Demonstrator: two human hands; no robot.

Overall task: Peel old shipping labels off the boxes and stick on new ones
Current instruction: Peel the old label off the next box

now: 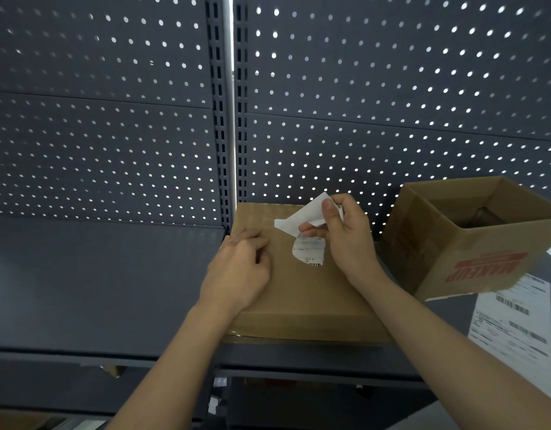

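A closed brown cardboard box (302, 299) lies flat on the dark shelf in the middle of the view. On its top sits a white shipping label (308, 251), partly lifted and folded back, its printed lower part still stuck down. My right hand (345, 240) pinches the lifted white flap between thumb and fingers above the box. On the box's left part, my left hand (240, 268) rests with its fingers loosely bent, holding the box down.
An open cardboard box (472, 243) with red MAKEUP print stands at the right, something dark inside. A sheet of printed labels (516, 324) lies on the shelf in front of it. The grey shelf surface (97, 283) stretches left; a perforated back panel (361, 103) rises behind.
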